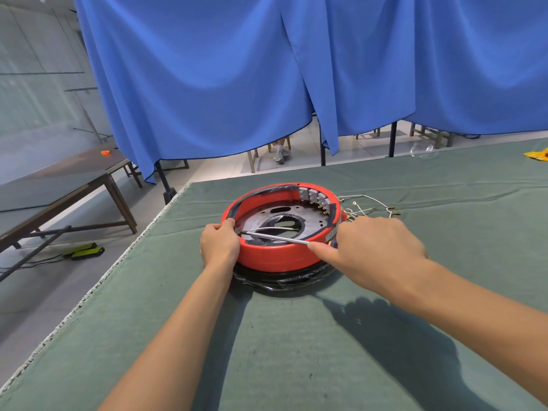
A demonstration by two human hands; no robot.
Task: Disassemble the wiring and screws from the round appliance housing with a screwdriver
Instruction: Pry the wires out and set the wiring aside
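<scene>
Now we grip the left rim of the red round housing, which sits on the green-covered table, with our left hand. Our right hand holds the screwdriver, its shaft lying across the housing with the tip at the left inner wall; loose wires lie just behind.

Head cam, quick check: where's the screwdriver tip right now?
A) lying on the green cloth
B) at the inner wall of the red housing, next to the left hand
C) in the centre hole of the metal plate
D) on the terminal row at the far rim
B: the screwdriver, held by the right hand, runs across the red housing to its inner wall beside the left hand.
</scene>
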